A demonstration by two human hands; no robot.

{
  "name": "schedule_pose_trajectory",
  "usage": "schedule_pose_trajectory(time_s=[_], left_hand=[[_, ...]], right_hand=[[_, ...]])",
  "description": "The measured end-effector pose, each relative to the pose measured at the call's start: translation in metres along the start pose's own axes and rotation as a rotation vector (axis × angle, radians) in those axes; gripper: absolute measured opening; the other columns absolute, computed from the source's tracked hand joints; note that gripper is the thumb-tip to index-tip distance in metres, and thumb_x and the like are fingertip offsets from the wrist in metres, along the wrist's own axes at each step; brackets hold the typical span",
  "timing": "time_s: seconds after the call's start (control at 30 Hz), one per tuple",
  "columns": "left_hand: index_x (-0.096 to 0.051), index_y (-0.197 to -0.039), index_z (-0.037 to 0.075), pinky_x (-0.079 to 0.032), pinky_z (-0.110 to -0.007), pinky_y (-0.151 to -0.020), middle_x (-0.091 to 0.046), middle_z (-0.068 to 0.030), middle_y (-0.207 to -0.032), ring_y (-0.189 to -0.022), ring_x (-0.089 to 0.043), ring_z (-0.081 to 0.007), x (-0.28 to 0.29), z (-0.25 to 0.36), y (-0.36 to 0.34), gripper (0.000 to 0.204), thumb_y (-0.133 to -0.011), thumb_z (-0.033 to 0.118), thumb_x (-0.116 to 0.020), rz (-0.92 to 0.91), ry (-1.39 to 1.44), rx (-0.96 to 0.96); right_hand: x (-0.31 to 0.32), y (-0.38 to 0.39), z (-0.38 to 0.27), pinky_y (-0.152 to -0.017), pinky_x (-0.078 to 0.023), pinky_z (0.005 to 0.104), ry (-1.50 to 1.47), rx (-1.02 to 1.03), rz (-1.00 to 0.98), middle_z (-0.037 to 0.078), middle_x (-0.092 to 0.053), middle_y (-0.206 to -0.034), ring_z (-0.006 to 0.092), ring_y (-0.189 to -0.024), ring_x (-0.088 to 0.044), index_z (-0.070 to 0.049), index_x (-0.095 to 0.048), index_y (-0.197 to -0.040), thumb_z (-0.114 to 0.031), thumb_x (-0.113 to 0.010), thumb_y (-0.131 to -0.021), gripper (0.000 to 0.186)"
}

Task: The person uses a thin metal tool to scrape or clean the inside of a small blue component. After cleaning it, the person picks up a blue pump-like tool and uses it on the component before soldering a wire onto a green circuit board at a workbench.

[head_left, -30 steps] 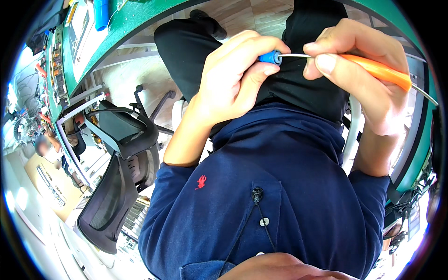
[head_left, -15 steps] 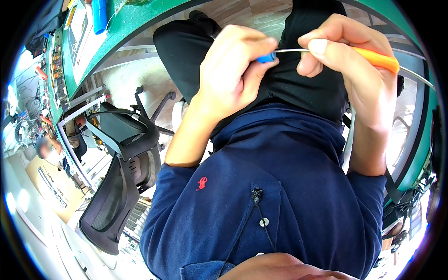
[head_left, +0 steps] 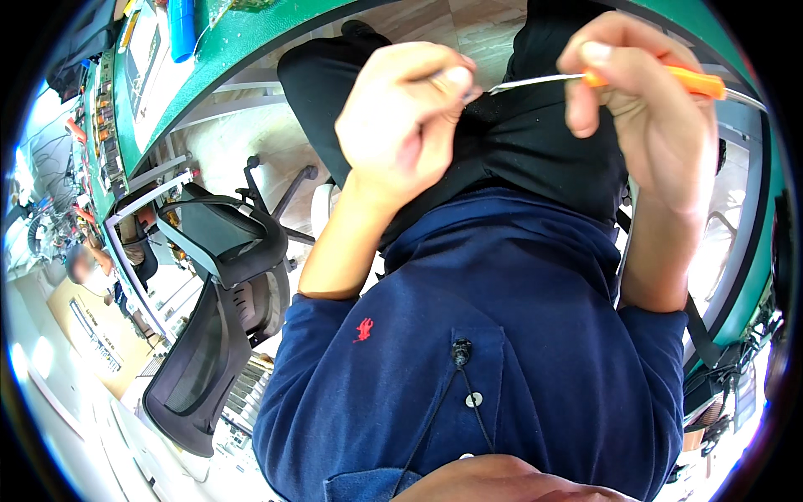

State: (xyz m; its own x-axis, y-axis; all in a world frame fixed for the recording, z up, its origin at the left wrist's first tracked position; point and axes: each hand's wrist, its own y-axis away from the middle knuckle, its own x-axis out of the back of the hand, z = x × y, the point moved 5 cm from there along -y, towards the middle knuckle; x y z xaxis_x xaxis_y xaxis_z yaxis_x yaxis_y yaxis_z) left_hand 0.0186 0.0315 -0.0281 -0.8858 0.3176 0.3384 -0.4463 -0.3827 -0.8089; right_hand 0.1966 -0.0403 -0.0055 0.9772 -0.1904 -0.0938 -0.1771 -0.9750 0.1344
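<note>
Between the thumb and fingers of my left hand (head_left: 401,125) is a small greyish piece (head_left: 473,94), mostly covered and smeared by motion, so its kind is not clear. My right hand (head_left: 648,100) is closed on the orange handle of a screwdriver (head_left: 698,83). Its thin metal shaft points left, with the tip close to the fingertips of my left hand, a small gap apart. Both hands are held up over my lap.
The green table (head_left: 242,40) curves around in front, with a blue cylinder (head_left: 181,32) on it. At the left stands a black office chair (head_left: 188,351). A person (head_left: 88,263) is at a bench farther left. Dark cables (head_left: 723,381) hang at the right.
The screwdriver has drawn back to the right, and its shaft shows more clearly. The blue piece seen in my left hand no longer shows; a greyish side or piece appears there instead.
</note>
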Motion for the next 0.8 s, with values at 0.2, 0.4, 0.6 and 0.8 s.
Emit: schedule_pose_trajectory(time_s=[0.2, 0.4, 0.6, 0.8], left_hand=[[-0.047, -0.106, 0.0, -0.055, -0.034, -0.08, -0.062, -0.0238, -0.103, -0.092, -0.065, -0.0273, 0.006, -0.013, -0.001, 0.034, -0.079, -0.012, -0.064, -0.167, 0.324, 0.231], [-0.043, -0.108, 0.002, -0.054, -0.038, -0.084, -0.062, -0.0264, -0.105, -0.099, -0.063, -0.0306, 0.0, -0.011, 0.003, 0.037, -0.08, -0.01, -0.065, -0.107, 0.538, 0.352], [-0.042, -0.108, 0.002, -0.053, -0.039, -0.086, -0.062, -0.0266, -0.105, -0.101, -0.063, -0.0317, 0.002, -0.013, 0.003, 0.038, -0.08, -0.009, -0.065, -0.083, 0.563, 0.386], [-0.045, -0.104, 0.001, -0.052, -0.038, -0.087, -0.062, -0.0254, -0.103, -0.101, -0.063, -0.0308, 0.002, -0.009, -0.001, 0.036, -0.078, -0.012, -0.065, -0.107, 0.522, 0.361]], right_hand=[[0.014, -0.003, -0.019, -0.05, -0.051, 0.0248, -0.111, 0.236, 0.105, 0.018, -0.058, -0.062, 0.0215, -0.049, -0.06, 0.01, -0.056, -0.08, -0.005, -0.052, -0.079, 0.016], [0.001, 0.01, -0.027, -0.064, -0.045, 0.0226, 0.266, 0.402, -0.01, 0.012, -0.059, -0.07, 0.0149, -0.063, -0.058, 0.009, -0.057, -0.097, -0.01, -0.049, -0.087, 0.023], [-0.025, 0.019, -0.036, -0.067, -0.05, 0.0241, 0.404, 0.316, -0.031, 0.013, -0.062, -0.076, 0.0163, -0.069, -0.063, 0.007, -0.057, -0.095, -0.003, -0.055, -0.081, 0.018], [-0.034, 0.024, -0.036, -0.066, -0.051, 0.023, 0.582, 0.407, -0.01, 0.013, -0.063, -0.078, 0.0161, -0.071, -0.065, 0.005, -0.059, -0.091, 0.007, -0.056, -0.078, 0.013]])
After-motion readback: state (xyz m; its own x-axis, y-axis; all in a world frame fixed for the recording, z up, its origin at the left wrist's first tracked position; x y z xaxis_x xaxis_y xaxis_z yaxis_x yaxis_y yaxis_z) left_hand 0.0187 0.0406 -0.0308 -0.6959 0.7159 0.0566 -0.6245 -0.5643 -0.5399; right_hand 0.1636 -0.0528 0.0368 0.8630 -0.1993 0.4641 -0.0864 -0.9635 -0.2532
